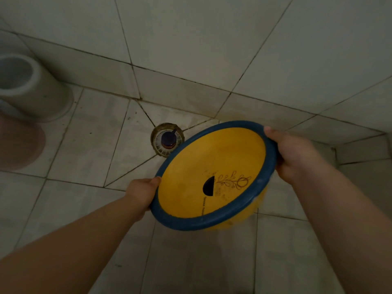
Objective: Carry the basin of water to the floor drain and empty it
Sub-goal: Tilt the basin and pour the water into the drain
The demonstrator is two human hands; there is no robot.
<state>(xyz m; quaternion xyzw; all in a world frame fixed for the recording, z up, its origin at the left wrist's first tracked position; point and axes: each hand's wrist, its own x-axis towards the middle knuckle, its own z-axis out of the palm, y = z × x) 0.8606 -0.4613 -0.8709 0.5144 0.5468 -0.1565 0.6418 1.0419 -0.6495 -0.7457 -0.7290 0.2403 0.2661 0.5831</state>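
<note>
I hold a yellow basin [203, 166] with a blue rim above the tiled floor. It is tilted steeply, its far-left rim dipping toward the round floor drain [167, 138]. My left hand [143, 193] grips the near-left rim and my right hand [294, 154] grips the far-right rim. The basin's inside shows a dark printed floral mark; no water is visible in it. The rim covers the drain's lower right edge.
A white cylindrical base [31, 88] stands at the left against the tiled wall, with a reddish round shape [19, 143] on the floor below it. A low tiled step [360, 149] lies at the right. Pale floor tiles slope toward the drain.
</note>
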